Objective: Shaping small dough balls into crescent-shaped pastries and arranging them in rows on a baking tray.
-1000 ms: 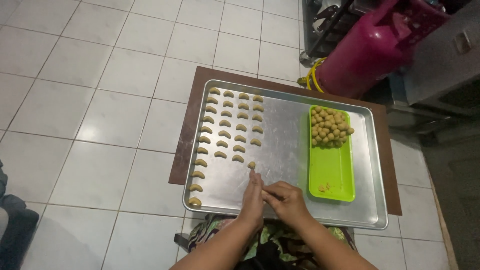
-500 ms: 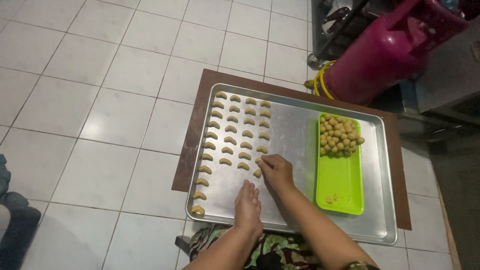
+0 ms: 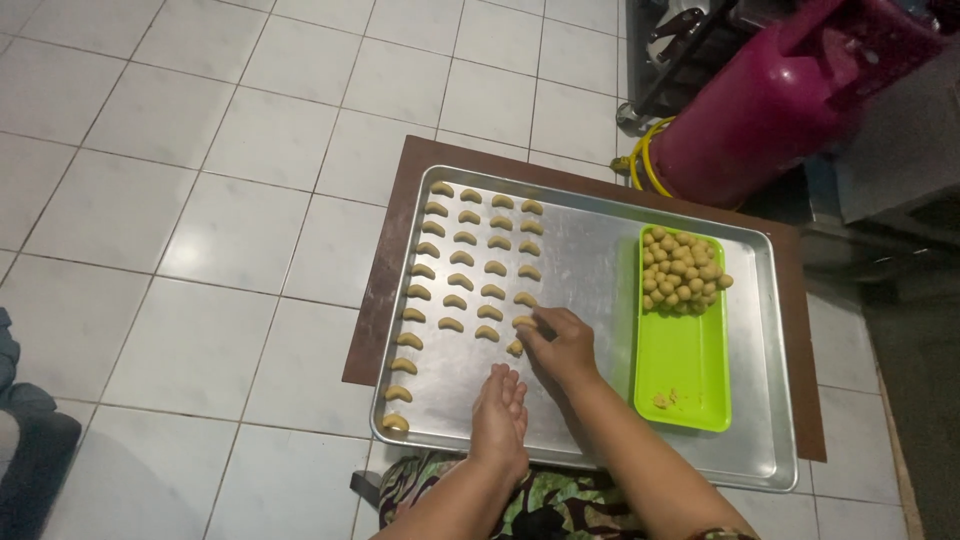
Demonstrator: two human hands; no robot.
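The right hand (image 3: 562,343) pinches a crescent (image 3: 524,322) on the tray (image 3: 600,250), beside the rows. The left hand (image 3: 501,412) rests open, near. Dough balls (image 3: 682,270) fill the green dish (image 3: 684,372).

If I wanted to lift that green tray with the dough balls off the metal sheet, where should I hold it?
Probably by the two long sides of the green tray, coming from above near its middle. It is narrow and long, lying flat on the baking sheet, and the dough balls crowd the far end, so gripping the near end alone would likely tip it.
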